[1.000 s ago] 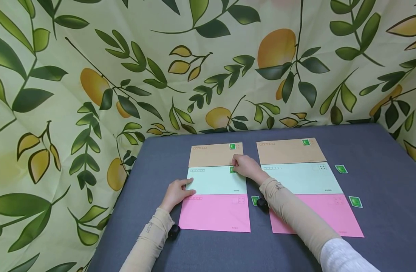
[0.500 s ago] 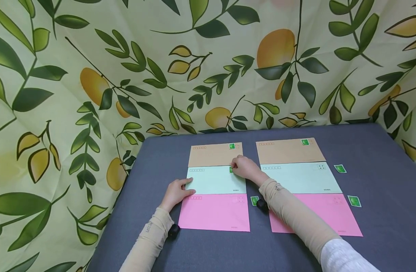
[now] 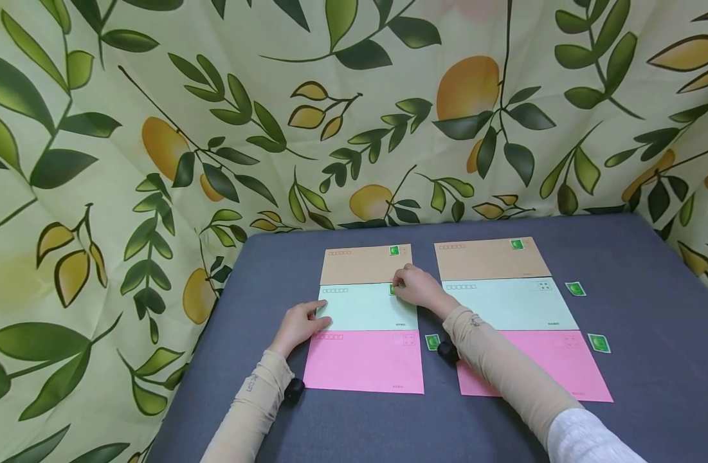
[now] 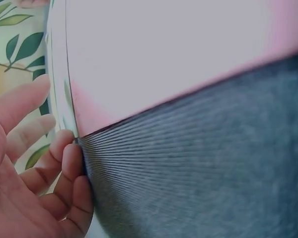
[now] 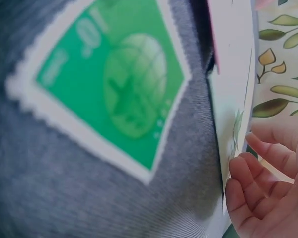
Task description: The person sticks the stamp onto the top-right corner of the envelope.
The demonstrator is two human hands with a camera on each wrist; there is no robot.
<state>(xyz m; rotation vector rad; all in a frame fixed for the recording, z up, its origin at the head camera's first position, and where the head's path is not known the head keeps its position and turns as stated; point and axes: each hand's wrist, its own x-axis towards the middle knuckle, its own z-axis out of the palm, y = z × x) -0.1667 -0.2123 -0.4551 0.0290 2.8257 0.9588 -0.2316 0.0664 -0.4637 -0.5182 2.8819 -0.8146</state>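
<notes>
In the head view my right hand [image 3: 416,285], fingers curled, is at the upper right corner of the left mint envelope [image 3: 362,308]. It pinches a green stamp [image 3: 391,290] there, partly hidden by the fingertips. My left hand [image 3: 296,326] rests at that envelope's left edge, thumb and forefinger spread on the paper. A tan envelope [image 3: 354,267] bearing a green stamp [image 3: 394,250] lies above, and a pink envelope [image 3: 362,366] lies below. The left wrist view shows the left hand's [image 4: 44,168] fingers loosely bent beside the pink envelope [image 4: 92,111].
To the right is a second set: a tan envelope [image 3: 483,260] with a stamp [image 3: 516,244], a mint one [image 3: 504,305] and a pink one [image 3: 562,366]. Loose stamps lie between the sets [image 3: 432,342] and right of them [image 3: 575,289]. A leaf-patterned cloth [image 3: 330,148] hangs behind the dark table [image 3: 354,431].
The view has shifted slightly. Both hands keep nearly the same place, the right at the stamp and the left at the envelope edge.
</notes>
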